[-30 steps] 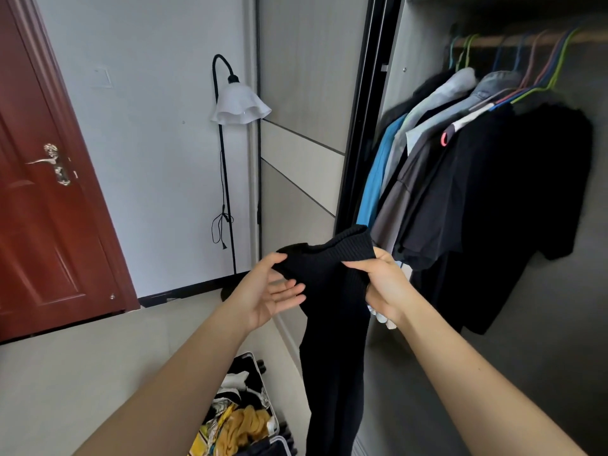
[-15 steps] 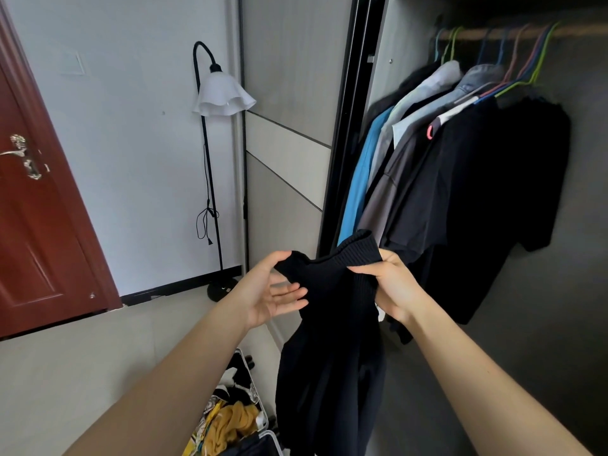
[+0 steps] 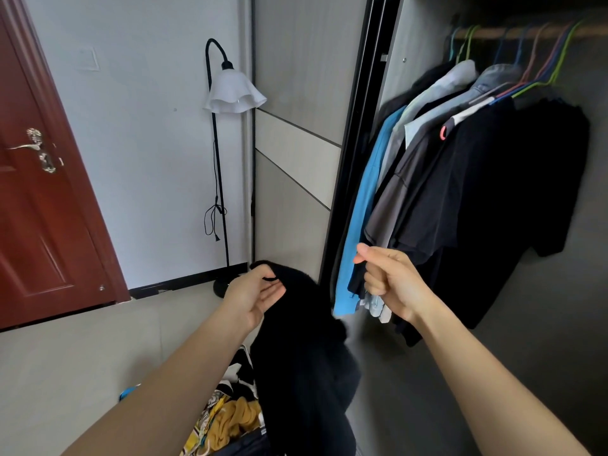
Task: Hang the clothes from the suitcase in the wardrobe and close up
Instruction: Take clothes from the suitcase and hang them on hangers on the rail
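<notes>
My left hand [image 3: 260,294] holds the black sweater [image 3: 302,373] by its top edge. A band of the knit crosses my bent fingers, and the rest hangs straight down over the open suitcase [image 3: 245,352] on the floor. My right hand [image 3: 386,279] is apart from it, curled into a loose fist with the thumb up and nothing in it that I can see. It sits just in front of the hem of the blue shirt [image 3: 362,225].

The printed cloth [image 3: 200,432] in the suitcase, beside a mustard piece [image 3: 237,419], is too blurred to read.

The wardrobe [image 3: 404,60] stands open. The black edge of its sliding door [image 3: 358,126] runs just left of the hanging clothes, which crowd the left part of the rail [image 3: 493,32]. Past the green hanger [image 3: 566,54] and the black T-shirt [image 3: 510,192], a stretch of bare rail shows to the right — with dim wardrobe space below it. A floor lamp [image 3: 230,90] stands against the wall to the left, near the red door [image 3: 33,209].
</notes>
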